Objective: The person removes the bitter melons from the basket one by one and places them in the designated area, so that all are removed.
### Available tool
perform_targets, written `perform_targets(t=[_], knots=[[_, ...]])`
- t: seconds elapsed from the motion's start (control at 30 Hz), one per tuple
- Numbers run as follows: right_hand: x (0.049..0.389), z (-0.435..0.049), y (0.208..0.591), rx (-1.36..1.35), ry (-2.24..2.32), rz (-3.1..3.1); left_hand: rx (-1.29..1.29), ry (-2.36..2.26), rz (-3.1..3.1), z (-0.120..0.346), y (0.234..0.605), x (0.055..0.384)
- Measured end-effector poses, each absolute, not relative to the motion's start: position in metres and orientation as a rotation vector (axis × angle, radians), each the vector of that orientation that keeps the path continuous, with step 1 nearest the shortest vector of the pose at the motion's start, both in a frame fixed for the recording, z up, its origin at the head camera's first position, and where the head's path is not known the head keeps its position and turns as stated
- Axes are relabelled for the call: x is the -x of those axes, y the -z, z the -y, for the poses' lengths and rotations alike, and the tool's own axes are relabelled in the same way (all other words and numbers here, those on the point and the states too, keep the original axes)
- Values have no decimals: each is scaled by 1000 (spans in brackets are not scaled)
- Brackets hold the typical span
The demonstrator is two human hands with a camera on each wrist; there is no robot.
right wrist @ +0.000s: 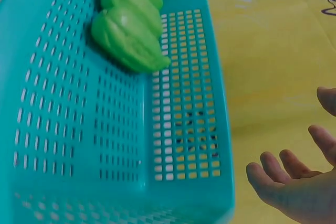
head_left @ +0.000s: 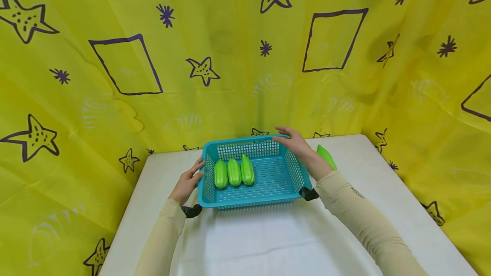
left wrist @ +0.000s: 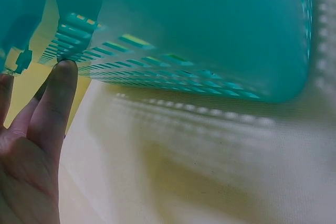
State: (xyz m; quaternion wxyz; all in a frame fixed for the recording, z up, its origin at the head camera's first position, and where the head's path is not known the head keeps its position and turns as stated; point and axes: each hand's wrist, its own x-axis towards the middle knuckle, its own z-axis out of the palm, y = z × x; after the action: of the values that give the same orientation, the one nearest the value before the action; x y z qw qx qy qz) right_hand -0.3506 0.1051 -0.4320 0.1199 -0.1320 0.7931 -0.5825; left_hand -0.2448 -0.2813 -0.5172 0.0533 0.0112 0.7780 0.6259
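Observation:
A teal plastic basket (head_left: 273,178) with slotted walls is on the white table, between the two hands. Three glossy green ridged fruits (head_left: 234,173), each tapered at one end, lie side by side in its left half. My left hand (head_left: 186,183) is at the basket's left side; in the left wrist view its thumb (left wrist: 59,95) touches the slotted wall, fingers extended. Over the back right corner is my right hand (head_left: 293,142), fingers spread and holding nothing. The right wrist view shows those fingers (right wrist: 273,174) apart from the rim. Another green fruit (head_left: 326,156) lies right of the basket, partly hidden by the right forearm.
A white cloth covers the table (head_left: 264,246). Yellow curtains (head_left: 230,110) with starfish and frame drawings enclose it at the back and both sides. Dark wrist-worn devices (head_left: 308,194) overlap the basket's front corners in the head view.

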Motion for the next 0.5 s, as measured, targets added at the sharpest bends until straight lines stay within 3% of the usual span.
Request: perform_targets(t=[0.5], knots=[[359, -60, 445, 403, 1674, -2257, -6, -1890, -2382, 280, 517, 245]])
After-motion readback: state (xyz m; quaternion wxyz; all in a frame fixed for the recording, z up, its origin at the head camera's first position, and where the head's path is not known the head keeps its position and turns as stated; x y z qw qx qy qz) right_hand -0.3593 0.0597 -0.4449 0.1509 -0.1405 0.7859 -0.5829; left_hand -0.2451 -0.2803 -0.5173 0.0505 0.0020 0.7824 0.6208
